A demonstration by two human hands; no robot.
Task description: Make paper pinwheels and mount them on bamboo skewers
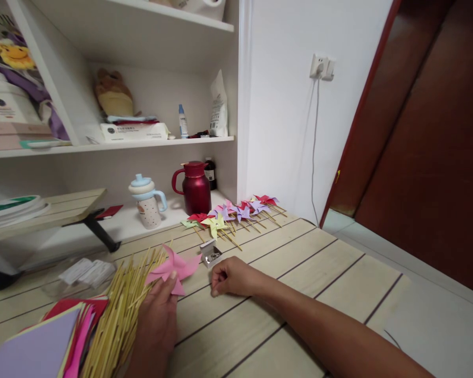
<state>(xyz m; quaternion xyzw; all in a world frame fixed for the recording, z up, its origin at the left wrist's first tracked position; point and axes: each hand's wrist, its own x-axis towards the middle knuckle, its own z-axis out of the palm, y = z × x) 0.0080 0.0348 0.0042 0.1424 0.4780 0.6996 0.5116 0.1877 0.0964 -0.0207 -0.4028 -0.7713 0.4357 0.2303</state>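
A: In the head view, where is the pink pinwheel point(172, 269)?

B: On the bench point(307, 262), near the left, lying over the bundle of bamboo sticks point(120, 310). The left hand point(157, 315) pins it, fingers closed on its near edge.

A: And the right hand point(230, 277)?

B: Just right of it, curled into a loose fist beside the small open tin point(211, 254); I cannot tell whether it pinches anything.

A: How would the pinwheel handle?

B: Light, thin paper, I'd judge; it creases easily. Better held at the centre, not by the folded vanes.

A: Anything farther off?

B: Finished pinwheels point(236, 212) in a row, and a red jug point(195, 186) behind them.
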